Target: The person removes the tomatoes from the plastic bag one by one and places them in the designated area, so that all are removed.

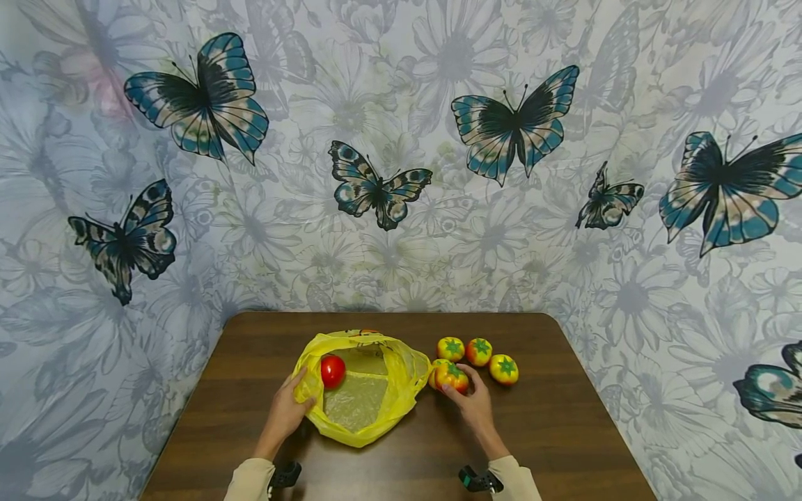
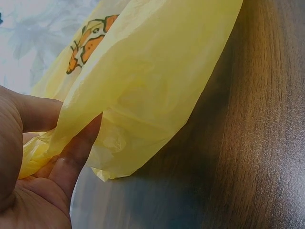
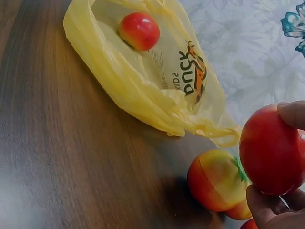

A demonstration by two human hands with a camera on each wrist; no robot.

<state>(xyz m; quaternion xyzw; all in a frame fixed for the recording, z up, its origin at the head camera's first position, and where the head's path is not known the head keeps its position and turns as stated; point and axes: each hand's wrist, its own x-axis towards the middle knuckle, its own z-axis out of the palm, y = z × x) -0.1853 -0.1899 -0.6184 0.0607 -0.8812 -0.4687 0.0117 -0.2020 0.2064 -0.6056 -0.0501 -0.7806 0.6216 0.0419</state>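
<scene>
A yellow plastic bag (image 1: 357,435) lies on the table with its mouth held wide. My left hand (image 1: 287,412) grips the bag's left rim, the film running between thumb and fingers (image 2: 78,148) in the left wrist view. Inside the bag, toward its left side, sits a red tomato (image 1: 333,371). My right hand (image 1: 476,405) holds another tomato (image 3: 269,150), red and yellow with a green star-shaped top, just right of the bag. Close beside it is one more tomato (image 3: 217,179), partly hidden from the head view by the held one.
Several red-and-yellow tomatoes rest right of the bag: one at the back (image 1: 450,348), a redder tomato (image 1: 479,352) beside it, and a yellower tomato (image 1: 504,369) farther right. The brown wooden table (image 1: 564,445) ends at a butterfly-patterned wall (image 1: 401,278).
</scene>
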